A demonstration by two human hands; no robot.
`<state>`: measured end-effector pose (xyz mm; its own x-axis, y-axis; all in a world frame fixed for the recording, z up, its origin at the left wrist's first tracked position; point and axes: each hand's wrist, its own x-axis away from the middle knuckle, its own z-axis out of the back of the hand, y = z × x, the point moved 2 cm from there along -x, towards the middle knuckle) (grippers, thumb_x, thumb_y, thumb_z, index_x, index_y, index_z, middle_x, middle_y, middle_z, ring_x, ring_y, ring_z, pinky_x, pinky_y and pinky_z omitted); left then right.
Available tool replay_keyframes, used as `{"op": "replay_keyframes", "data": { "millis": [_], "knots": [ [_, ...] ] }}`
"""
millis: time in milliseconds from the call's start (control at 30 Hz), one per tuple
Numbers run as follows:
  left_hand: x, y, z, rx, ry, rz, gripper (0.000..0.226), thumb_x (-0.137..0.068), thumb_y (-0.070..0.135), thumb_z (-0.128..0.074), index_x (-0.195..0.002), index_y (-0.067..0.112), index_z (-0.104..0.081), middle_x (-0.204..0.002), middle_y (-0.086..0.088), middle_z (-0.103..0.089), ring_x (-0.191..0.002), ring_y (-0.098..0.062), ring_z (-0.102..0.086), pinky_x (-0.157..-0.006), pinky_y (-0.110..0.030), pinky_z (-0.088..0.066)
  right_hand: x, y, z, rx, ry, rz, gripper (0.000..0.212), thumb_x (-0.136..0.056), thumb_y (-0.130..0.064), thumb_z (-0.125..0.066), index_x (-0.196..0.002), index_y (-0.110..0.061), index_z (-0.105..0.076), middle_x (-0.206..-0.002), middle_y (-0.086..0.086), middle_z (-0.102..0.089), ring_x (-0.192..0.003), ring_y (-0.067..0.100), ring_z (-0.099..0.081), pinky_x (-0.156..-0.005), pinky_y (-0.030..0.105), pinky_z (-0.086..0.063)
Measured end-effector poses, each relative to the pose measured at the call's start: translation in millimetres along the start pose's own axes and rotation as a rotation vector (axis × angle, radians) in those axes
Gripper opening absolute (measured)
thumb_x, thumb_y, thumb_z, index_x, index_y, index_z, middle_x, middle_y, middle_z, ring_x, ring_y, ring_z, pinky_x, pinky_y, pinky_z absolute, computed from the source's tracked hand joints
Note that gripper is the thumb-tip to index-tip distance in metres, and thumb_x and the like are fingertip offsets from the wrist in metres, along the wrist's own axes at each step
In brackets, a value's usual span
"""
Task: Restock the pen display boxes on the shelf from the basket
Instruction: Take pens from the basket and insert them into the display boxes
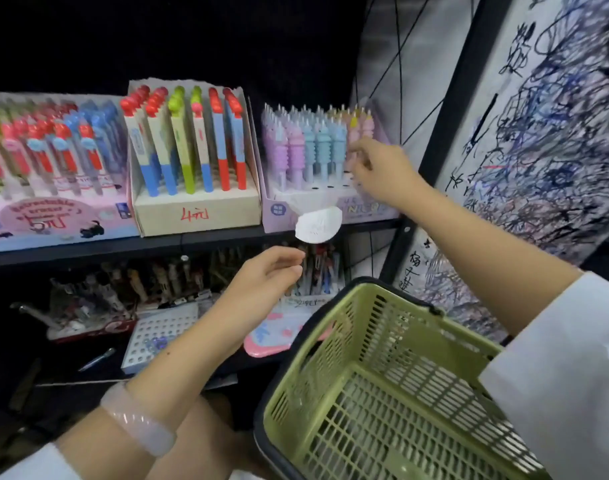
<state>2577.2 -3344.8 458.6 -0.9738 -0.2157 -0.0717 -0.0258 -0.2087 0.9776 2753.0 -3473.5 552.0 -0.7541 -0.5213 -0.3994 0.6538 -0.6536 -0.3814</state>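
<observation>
**Pen shelf, basket alongside**

Head view: a black shelf board [199,241] runs across a dark bay, and to its right stands a white panel [545,140] covered in blue and black pen scribbles. 3 display boxes sit side by side on the board. The left pink display box [59,220] holds red and blue character pens; the cream display box [195,211], marked in red ink, holds packaged pens with red and green tops. The lilac display box [325,202] at the right end holds purple, blue and pink ribbed pens [308,147], with open holes along its front rows.

The right hand [382,171] reaches to the right end of that box, fingers curled at a pink pen [354,133]; motion blur hides whether they grip it. The left hand [268,271] hovers below the board's front edge, thumb and forefinger close together, nothing visible between them.

A lower shelf [130,306] carries jumbled pens and a white perforated tray [157,336]. The green plastic basket [382,393] sits at lower right, near the right forearm; its mesh floor shows bare.
</observation>
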Motion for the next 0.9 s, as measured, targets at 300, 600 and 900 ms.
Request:
{"op": "replay_keyframes", "data": {
  "millis": [300, 600, 900],
  "knots": [
    [24.4, -52.5, -99.8, -0.179, -0.365, 0.093, 0.018, -0.095, 0.017, -0.049, -0.109, 0.024, -0.058, -0.104, 0.02, -0.053, -0.097, 0.006, -0.049, -0.076, 0.0, -0.038, 176.5, 74.6, -48.7, 0.103, -0.431, 0.023, 0.023, -0.093, -0.015, -0.051, -0.113, -0.011, -0.062, -0.108, 0.007, -0.066, -0.096, 0.022, -0.06, -0.078, 0.023, -0.039],
    [31.0, -91.3, -128.8, -0.505, -0.586, 0.171, 0.026, -0.096, 0.031, -0.044, -0.12, 0.027, -0.054, -0.106, 0.018, -0.05, -0.099, 0.0, -0.047, -0.073, -0.011, -0.034, 355.0, 153.3, -131.2, 0.397, -1.454, 0.147, 0.046, -0.09, -0.02, -0.06, -0.132, -0.008, -0.046, -0.132, 0.012, -0.053, -0.12, 0.029, -0.051, -0.097, 0.035, -0.039],
    [25.9, -110.6, -114.4, -0.538, -0.633, 0.24, 0.016, -0.095, 0.035, -0.044, -0.11, 0.037, -0.052, -0.118, 0.013, -0.053, -0.101, -0.006, -0.054, -0.078, -0.021, -0.043, 400.4, 158.7, -128.5, 0.468, -1.474, 0.644, 0.046, -0.085, -0.028, -0.065, -0.124, -0.007, -0.05, -0.124, 0.015, -0.051, -0.114, 0.032, -0.049, -0.09, 0.043, -0.047]
  ]
}}
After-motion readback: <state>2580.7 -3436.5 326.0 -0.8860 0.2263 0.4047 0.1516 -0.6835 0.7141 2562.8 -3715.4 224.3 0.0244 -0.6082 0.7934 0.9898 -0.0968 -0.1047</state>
